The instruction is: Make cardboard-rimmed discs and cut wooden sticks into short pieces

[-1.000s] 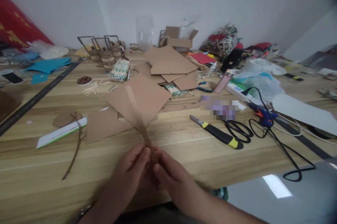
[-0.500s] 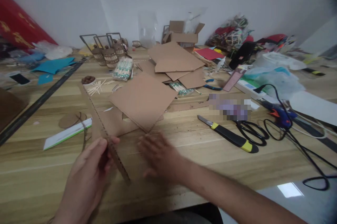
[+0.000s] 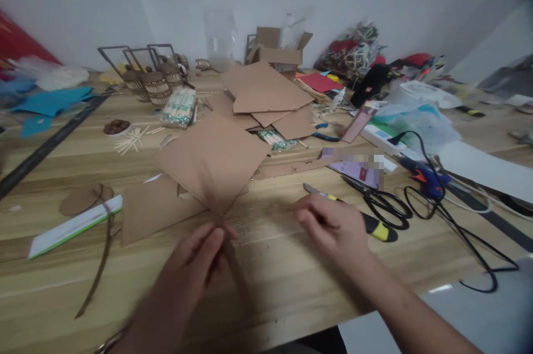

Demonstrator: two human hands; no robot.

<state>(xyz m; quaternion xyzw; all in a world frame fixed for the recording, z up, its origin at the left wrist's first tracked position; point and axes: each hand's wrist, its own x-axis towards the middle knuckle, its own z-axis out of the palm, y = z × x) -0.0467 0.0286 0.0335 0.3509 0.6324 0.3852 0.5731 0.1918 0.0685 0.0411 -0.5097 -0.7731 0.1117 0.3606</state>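
Observation:
My left hand (image 3: 191, 268) is closed on a narrow cardboard strip (image 3: 236, 268), which is blurred and slants over the front of the table. Beyond it lies a square cardboard sheet (image 3: 216, 148), one corner pointing towards me, on top of another cardboard piece (image 3: 150, 207). To the right, my right hand (image 3: 333, 226) has its fingers curled in; whether anything is pinched in them is hidden. It covers the middle of a black-and-yellow utility knife (image 3: 381, 229). Black-handled scissors (image 3: 389, 211) lie just past the knife.
A blue glue gun (image 3: 433, 181) with a looping black cord is at right. Further back are stacked cardboard (image 3: 270, 87), packs of sticks (image 3: 180, 107) and small lidded barrels with handles (image 3: 157, 87). A brown curved strip (image 3: 104, 257) and a white-green strip (image 3: 77, 226) lie left.
My left hand has carried the cardboard strip to the right. My right hand has left the table near the square sheet's corner, moved right to the utility knife and curled its fingers.

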